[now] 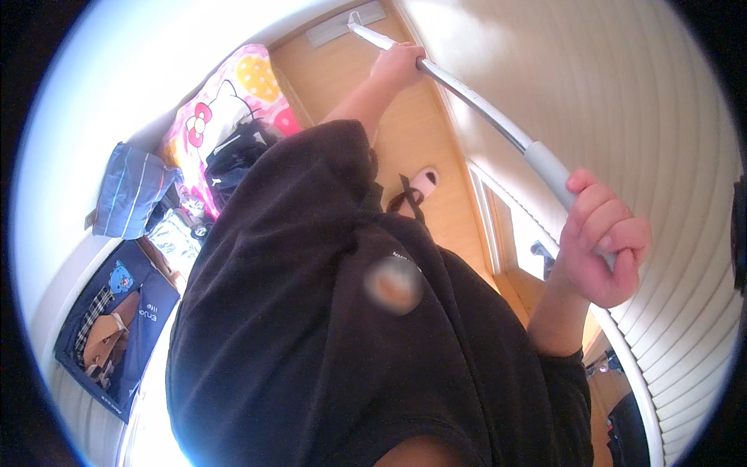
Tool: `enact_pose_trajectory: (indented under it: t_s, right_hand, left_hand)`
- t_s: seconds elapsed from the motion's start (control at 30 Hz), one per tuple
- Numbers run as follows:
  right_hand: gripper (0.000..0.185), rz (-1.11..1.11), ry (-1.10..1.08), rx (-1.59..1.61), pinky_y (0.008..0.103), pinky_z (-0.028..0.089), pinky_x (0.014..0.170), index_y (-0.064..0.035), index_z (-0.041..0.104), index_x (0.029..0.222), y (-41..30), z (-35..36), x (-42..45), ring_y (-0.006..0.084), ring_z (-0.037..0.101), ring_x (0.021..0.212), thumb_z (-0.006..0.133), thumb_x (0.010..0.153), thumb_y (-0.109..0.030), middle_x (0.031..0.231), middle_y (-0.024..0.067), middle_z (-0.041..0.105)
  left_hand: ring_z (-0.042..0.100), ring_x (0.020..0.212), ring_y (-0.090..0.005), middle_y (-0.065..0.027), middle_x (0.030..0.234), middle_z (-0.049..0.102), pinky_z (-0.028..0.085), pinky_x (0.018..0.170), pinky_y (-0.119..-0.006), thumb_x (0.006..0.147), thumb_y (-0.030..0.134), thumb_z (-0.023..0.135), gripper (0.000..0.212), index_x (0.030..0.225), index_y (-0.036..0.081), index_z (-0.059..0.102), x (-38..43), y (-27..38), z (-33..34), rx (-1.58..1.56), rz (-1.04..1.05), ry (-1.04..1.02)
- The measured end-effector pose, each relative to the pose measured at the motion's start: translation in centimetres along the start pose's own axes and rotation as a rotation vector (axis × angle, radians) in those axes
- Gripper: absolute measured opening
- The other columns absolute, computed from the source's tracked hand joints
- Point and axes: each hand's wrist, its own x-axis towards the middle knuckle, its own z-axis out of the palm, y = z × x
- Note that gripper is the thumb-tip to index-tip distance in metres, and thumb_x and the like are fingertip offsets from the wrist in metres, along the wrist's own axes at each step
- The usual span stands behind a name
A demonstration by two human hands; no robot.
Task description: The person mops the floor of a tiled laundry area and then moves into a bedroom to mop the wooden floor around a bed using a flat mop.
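Observation:
A flat mop with a metal pole (475,98) runs slantwise across the upper right. Its flat pale head (327,30) lies on the wood-look floor (344,70) at the far end. My left hand (400,65) is closed around the pole, near its white lower section (373,37). Higher up, my right hand (607,245) makes a fist around the end of the grey handle grip (548,169), its thumb along the shaft. A pink slipper (425,182) with a dark strap shows beneath my black shirt (327,327).
A ribbed white panel (659,140) rises close on the right. At left are pink cartoon-print bedding (257,76), dark clothing (239,157), a blue striped cushion (131,192) and a navy fabric storage box (146,327) holding cardboard. A white-framed opening (519,233) lies below the panel.

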Motion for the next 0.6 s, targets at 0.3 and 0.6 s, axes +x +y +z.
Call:
enact_pose_trajectory:
  t_s: [0.3,0.6]
  right_hand:
    - [0.007,0.022,-0.032,0.073,0.0469,0.041,0.077,-0.0056,0.044,0.074,1.7,1.9,-0.2,0.0198,0.046,0.055,0.039,0.075,-0.001,0.058,0.0065,0.047]
    - [0.006,0.084,-0.163,0.017,0.0446,0.045,0.074,-0.0043,0.048,0.07,1.9,3.3,-1.0,0.0204,0.049,0.054,0.044,0.074,-0.003,0.058,0.0054,0.05]
  left_hand:
    - [0.06,0.096,-0.0313,-0.0082,0.099,0.063,0.048,0.082,-0.042,0.082,0.039,0.062,0.027,0.091,0.014,0.065,-3.5,-4.1,-2.0,0.078,-0.154,-0.042]
    - [0.061,0.092,-0.0335,-0.0101,0.096,0.064,0.049,0.08,-0.043,0.08,0.041,0.063,0.03,0.093,0.014,0.065,-6.2,-7.1,-2.8,0.239,-0.082,-0.013]
